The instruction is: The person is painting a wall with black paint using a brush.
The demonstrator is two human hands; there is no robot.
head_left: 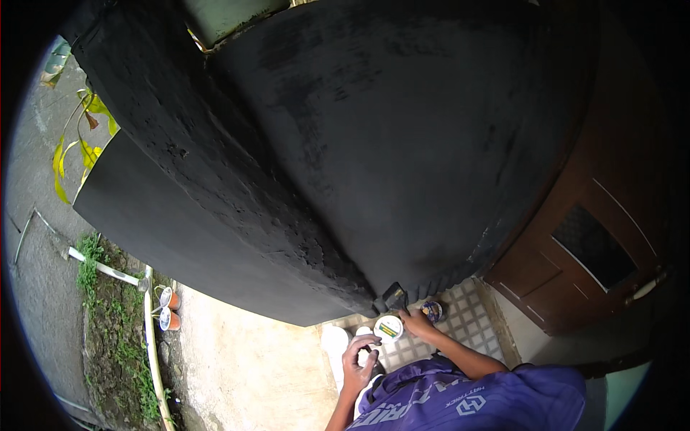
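You face a curved, black-coated wall (431,144) filling the upper centre; a brown panelled door (546,269) stands at the right of the frame, above a checkered tile floor (467,316). Your right hand (415,320), lower centre, has its fingers closed on a dark, flat-headed paintbrush (394,293). The brush lies up-left of those fingers, long axis slanting that way, head near the wall's lower edge. Your left hand (357,357), farther off, lower left, is half-curled; any hold cannot be determined. Containers: a white round tub (389,329) with green-yellow labelling and a blue round tin (432,310), contents of both unconfirmed.
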